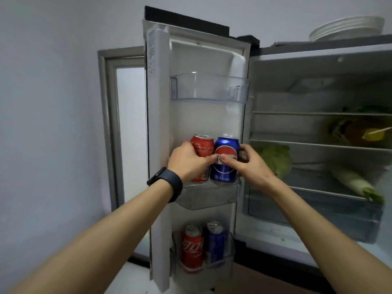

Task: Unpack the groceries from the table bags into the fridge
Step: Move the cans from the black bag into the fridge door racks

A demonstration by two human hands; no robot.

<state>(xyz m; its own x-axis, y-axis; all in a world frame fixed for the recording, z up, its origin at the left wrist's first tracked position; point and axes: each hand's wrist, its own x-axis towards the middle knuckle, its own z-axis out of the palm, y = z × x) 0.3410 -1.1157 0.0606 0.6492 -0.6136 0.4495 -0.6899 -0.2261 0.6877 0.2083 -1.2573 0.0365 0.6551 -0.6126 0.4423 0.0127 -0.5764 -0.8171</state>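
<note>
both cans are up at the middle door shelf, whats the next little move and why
Probably ease both down until they sit in the middle door bin, then let go: the left hand grips the red can, the right hand the blue can, side by side, their bases at the bin's rim.

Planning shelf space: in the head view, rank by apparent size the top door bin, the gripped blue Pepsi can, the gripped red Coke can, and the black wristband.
1. top door bin
2. gripped blue Pepsi can and red Coke can: alike, Coke partly hidden
3. black wristband
</note>
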